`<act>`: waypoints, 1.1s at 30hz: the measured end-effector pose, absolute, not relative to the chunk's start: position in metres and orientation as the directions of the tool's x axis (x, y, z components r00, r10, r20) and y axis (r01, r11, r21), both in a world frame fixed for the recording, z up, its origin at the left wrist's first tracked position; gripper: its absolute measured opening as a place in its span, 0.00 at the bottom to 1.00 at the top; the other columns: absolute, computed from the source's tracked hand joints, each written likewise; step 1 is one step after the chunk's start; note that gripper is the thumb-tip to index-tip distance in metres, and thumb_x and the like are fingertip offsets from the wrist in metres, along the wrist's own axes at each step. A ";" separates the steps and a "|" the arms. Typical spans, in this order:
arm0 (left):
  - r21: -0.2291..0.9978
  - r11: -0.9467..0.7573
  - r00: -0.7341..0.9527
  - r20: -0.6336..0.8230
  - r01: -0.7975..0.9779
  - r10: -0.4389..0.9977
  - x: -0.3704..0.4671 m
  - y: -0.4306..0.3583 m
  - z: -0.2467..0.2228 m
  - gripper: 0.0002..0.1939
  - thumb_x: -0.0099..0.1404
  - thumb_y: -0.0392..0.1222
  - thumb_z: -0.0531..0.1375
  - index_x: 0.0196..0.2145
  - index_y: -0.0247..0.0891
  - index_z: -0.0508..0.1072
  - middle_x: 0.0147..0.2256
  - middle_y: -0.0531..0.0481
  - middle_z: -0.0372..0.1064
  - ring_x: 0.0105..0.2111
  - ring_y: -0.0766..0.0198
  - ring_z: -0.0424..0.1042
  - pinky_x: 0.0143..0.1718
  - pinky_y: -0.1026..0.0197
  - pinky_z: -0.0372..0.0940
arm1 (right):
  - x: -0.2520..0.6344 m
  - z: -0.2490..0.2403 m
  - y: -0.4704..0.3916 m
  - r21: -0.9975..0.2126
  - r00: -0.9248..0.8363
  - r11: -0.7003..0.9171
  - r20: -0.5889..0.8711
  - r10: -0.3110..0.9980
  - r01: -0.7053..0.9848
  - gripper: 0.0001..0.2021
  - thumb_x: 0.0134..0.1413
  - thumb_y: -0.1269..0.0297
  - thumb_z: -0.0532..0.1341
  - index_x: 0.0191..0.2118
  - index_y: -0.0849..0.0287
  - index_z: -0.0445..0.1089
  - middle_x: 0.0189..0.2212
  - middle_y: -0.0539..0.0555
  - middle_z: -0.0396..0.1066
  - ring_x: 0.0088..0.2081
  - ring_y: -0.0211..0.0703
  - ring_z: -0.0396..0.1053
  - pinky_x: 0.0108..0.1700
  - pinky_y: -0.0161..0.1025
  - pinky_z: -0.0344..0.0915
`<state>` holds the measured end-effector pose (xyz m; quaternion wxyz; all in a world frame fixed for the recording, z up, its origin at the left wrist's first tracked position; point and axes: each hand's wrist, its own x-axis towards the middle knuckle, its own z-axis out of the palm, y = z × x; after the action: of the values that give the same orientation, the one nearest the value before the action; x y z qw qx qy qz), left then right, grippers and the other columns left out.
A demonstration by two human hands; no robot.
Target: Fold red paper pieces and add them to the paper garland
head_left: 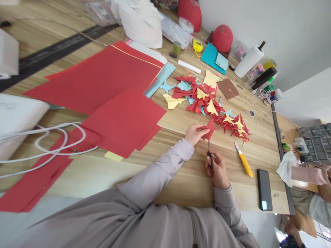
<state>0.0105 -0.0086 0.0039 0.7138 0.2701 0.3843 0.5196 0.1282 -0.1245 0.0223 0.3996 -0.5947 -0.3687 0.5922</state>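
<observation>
Between its thumb and fingers my left hand (196, 134) pinches a small red paper piece (211, 128) above the wooden table. My right hand (218, 169) is closed on a pair of black-handled scissors (210, 159), whose blades point away from me and reach the lower edge of that paper. Just beyond my hands lies a heap of red paper cutouts (200, 103), mixed with yellow and light blue ones. To the right of my right hand rests a utility knife (245, 163) with a yellow handle.
Large red paper sheets (103, 75) spread across the left, near a white cable (64, 132). A black phone (264, 189) lies at the right. Along the back are a yellow tape measure (197, 45), a red dome (222, 37) and several bottles (263, 77). Another person (315, 203) sits at far right.
</observation>
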 end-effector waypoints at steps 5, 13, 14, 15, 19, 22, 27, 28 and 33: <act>0.723 0.329 0.142 -0.309 -0.607 0.940 0.009 -0.007 0.007 0.16 0.38 0.41 0.69 0.24 0.30 0.73 0.19 0.52 0.70 0.14 0.70 0.65 0.16 0.66 0.60 | 0.129 0.024 -0.132 -0.904 0.053 -0.422 -0.419 0.906 0.070 0.19 0.46 0.56 0.61 0.43 0.58 0.62 0.17 0.43 0.61 0.13 0.28 0.53 0.13 0.27 0.48; 0.694 0.308 0.128 -0.300 -0.651 0.945 0.010 -0.005 0.003 0.16 0.38 0.41 0.68 0.26 0.30 0.72 0.21 0.50 0.71 0.16 0.69 0.66 0.16 0.66 0.60 | 0.179 0.016 -0.130 -0.700 0.401 -0.298 -0.018 0.916 0.649 0.22 0.46 0.55 0.59 0.47 0.61 0.61 0.24 0.50 0.68 0.24 0.39 0.65 0.25 0.35 0.60; 0.688 0.309 0.131 -0.299 -0.657 0.945 0.010 -0.005 0.003 0.16 0.38 0.41 0.68 0.26 0.30 0.72 0.21 0.50 0.71 0.17 0.69 0.66 0.17 0.66 0.61 | 0.186 0.016 -0.128 -0.572 0.420 -0.320 0.048 0.906 0.756 0.21 0.46 0.54 0.59 0.45 0.60 0.64 0.26 0.53 0.70 0.26 0.41 0.67 0.27 0.36 0.60; 0.681 0.312 0.134 -0.302 -0.663 0.944 0.010 -0.005 0.003 0.16 0.38 0.40 0.68 0.26 0.30 0.72 0.21 0.50 0.71 0.17 0.69 0.67 0.17 0.66 0.61 | 0.193 0.015 -0.127 -0.446 0.420 -0.333 0.109 0.901 0.831 0.18 0.47 0.55 0.58 0.43 0.59 0.66 0.28 0.54 0.71 0.28 0.43 0.68 0.28 0.37 0.59; 0.650 0.317 0.154 -0.296 -0.691 0.943 0.010 -0.005 0.004 0.16 0.38 0.40 0.68 0.27 0.31 0.72 0.24 0.50 0.71 0.19 0.69 0.68 0.19 0.65 0.63 | 0.206 0.018 -0.124 -0.079 0.284 -0.273 0.241 0.928 0.959 0.14 0.53 0.60 0.53 0.42 0.59 0.69 0.31 0.58 0.73 0.30 0.45 0.68 0.28 0.37 0.57; 0.640 0.315 0.168 -0.281 -0.701 0.945 0.010 -0.005 0.004 0.17 0.38 0.39 0.68 0.28 0.31 0.72 0.24 0.51 0.71 0.20 0.68 0.69 0.20 0.65 0.64 | 0.205 0.022 -0.123 0.081 0.228 -0.250 0.217 0.949 0.965 0.11 0.54 0.62 0.53 0.38 0.58 0.70 0.29 0.56 0.72 0.25 0.42 0.67 0.24 0.36 0.52; 0.662 0.311 0.157 -0.283 -0.682 0.946 0.011 -0.006 0.003 0.18 0.38 0.39 0.69 0.29 0.30 0.72 0.23 0.51 0.71 0.19 0.70 0.67 0.18 0.68 0.60 | 0.199 0.026 -0.120 0.035 0.209 -0.227 0.275 0.938 0.973 0.11 0.56 0.62 0.52 0.30 0.58 0.70 0.29 0.58 0.71 0.26 0.41 0.67 0.25 0.36 0.53; 0.671 0.309 0.156 -0.279 -0.674 0.948 0.011 -0.007 0.002 0.17 0.39 0.39 0.69 0.28 0.30 0.72 0.23 0.51 0.71 0.19 0.71 0.67 0.18 0.68 0.59 | 0.196 0.027 -0.118 -0.042 0.197 -0.194 0.298 0.934 0.980 0.12 0.56 0.62 0.52 0.31 0.58 0.70 0.30 0.58 0.72 0.27 0.42 0.67 0.26 0.36 0.55; 0.702 0.312 0.187 -0.251 -0.640 0.950 0.013 -0.010 0.001 0.18 0.40 0.40 0.68 0.30 0.31 0.73 0.24 0.51 0.71 0.21 0.70 0.67 0.20 0.67 0.60 | 0.160 0.027 -0.088 -0.697 0.092 0.048 0.162 0.982 0.716 0.11 0.52 0.58 0.56 0.39 0.57 0.69 0.29 0.54 0.72 0.26 0.40 0.68 0.30 0.37 0.62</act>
<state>0.0125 -0.0102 0.0008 0.7358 0.2286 0.3383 0.5402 0.1597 -0.0880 0.0272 0.3321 -0.6602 -0.6431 0.2008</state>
